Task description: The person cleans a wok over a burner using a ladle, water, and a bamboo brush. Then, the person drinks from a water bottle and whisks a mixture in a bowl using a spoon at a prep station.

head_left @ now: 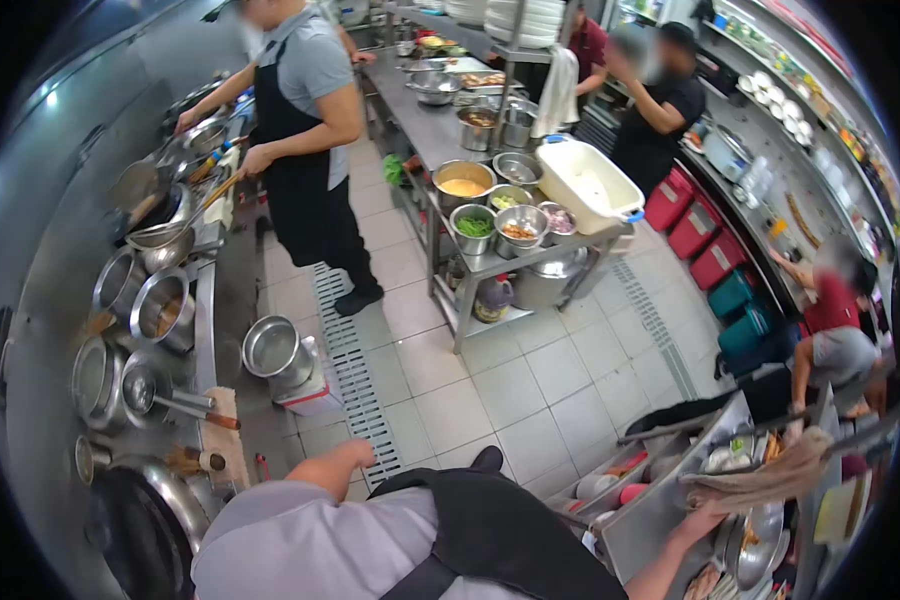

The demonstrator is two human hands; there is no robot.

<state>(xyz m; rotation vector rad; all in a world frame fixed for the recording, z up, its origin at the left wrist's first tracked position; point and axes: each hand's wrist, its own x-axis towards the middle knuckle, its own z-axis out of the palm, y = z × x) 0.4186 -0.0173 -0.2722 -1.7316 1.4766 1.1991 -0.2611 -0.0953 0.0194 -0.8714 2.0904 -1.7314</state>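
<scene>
My left hand (356, 454) hangs low over the tiled floor with its fingers curled in, and nothing shows in it. Nearest to it is a steel pot (276, 350), standing on a white and red box (313, 388). My right hand (704, 522) is out to the right at a counter, gripping the near edge of a brown cloth (765, 478); the cloth partly covers my fingers. Just beyond that hand, a shiny metal bowl (753, 548) with a little food inside lies partly beneath the cloth. Another person's hand (793, 432) is close to the cloth's far side.
Steel pots (163, 308) and a wok (140, 520) line the stove at left. A co-worker (305, 130) cooks there. The steel table (410, 130) holds food pots and a white tub (592, 185). Floor grates (355, 350) cross the tiles. Other people stand right.
</scene>
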